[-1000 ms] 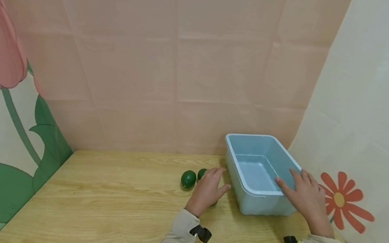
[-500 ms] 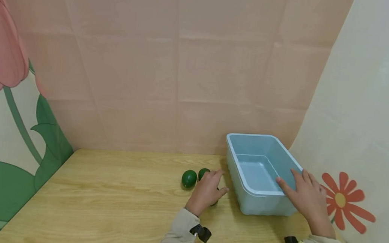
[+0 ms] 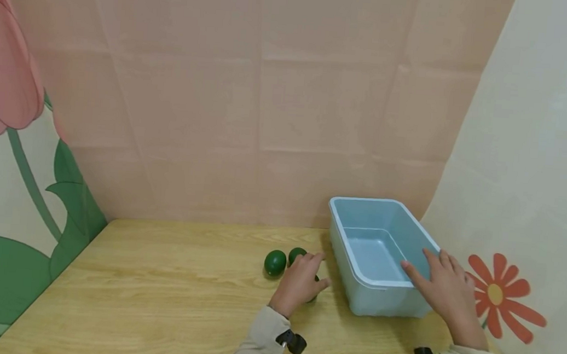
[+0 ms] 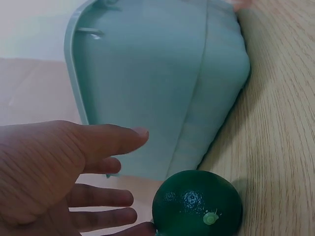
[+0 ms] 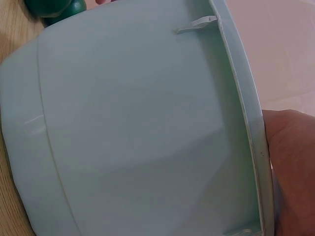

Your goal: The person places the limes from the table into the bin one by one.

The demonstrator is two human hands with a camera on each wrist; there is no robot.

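In the head view my left hand [image 3: 298,285], fingers spread and slightly bent, hovers among dark green round fruits. One fruit [image 3: 274,263] lies left of it, a second [image 3: 296,254] behind the fingers, and a third [image 3: 314,291] is mostly hidden under the hand. The left wrist view shows that near fruit [image 4: 197,204] with a pale stem end, right beside the fingertips; nothing is in the palm. My right hand [image 3: 445,290] rests at the near right corner of a light blue plastic bin [image 3: 388,299], thumb and fingers extended over its rim.
The bin stands at the right of the wooden table [image 3: 157,289], close to the white side wall with a red flower [image 3: 494,293]. A pinkish backdrop [image 3: 194,110] rises behind the table's far edge. Straps circle both wrists.
My left thumb has come slightly down and left, and a little more of the nearest fruit shows. My right hand and the bin have stayed in place.
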